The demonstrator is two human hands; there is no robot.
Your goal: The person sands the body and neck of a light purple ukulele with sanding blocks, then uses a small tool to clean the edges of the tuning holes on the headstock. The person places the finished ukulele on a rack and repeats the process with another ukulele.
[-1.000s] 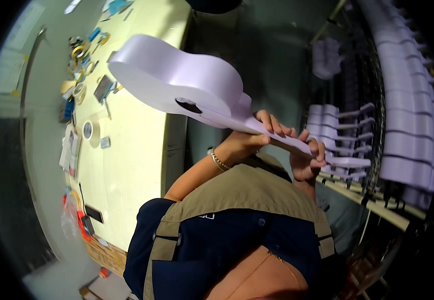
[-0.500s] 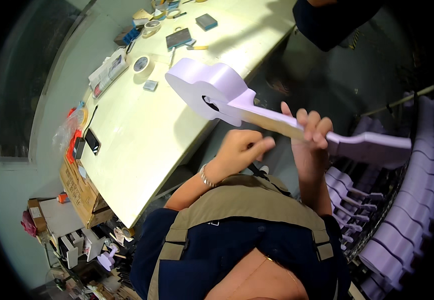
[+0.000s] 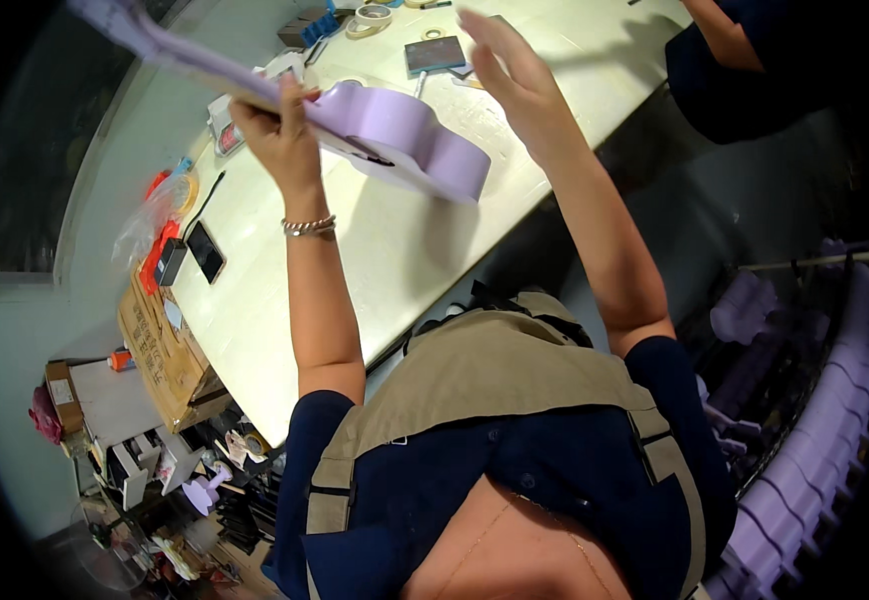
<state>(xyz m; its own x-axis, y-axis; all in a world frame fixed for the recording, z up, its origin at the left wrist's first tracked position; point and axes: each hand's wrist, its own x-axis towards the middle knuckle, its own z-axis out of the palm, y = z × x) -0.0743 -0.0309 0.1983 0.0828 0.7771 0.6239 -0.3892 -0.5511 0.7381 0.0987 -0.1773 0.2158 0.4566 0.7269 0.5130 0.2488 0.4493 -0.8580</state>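
A lilac ukulele (image 3: 391, 128) hangs in the air above the pale worktable, its neck up to the far left and its rounded body to the right. My left hand (image 3: 287, 135), with a bracelet at the wrist, is wrapped around the neck near the body. Part of the dark sound hole shows on the body's lower face. My right hand (image 3: 520, 85) is raised beyond the body, fingers stretched out and holding nothing. Close to its fingertips, a dark sanding block (image 3: 435, 55) lies on the table.
The worktable (image 3: 255, 330) carries tape rolls (image 3: 369, 20) at the back and a phone (image 3: 206, 252) at the left. A cardboard box (image 3: 170, 340) stands beside its left edge. More lilac ukulele bodies (image 3: 805, 470) line the right side. Another person's arm (image 3: 725, 35) is at the far right.
The ukulele has passed from my right hand to my left and turned, its neck now pointing far left. My right hand has let go and moved out over the table.
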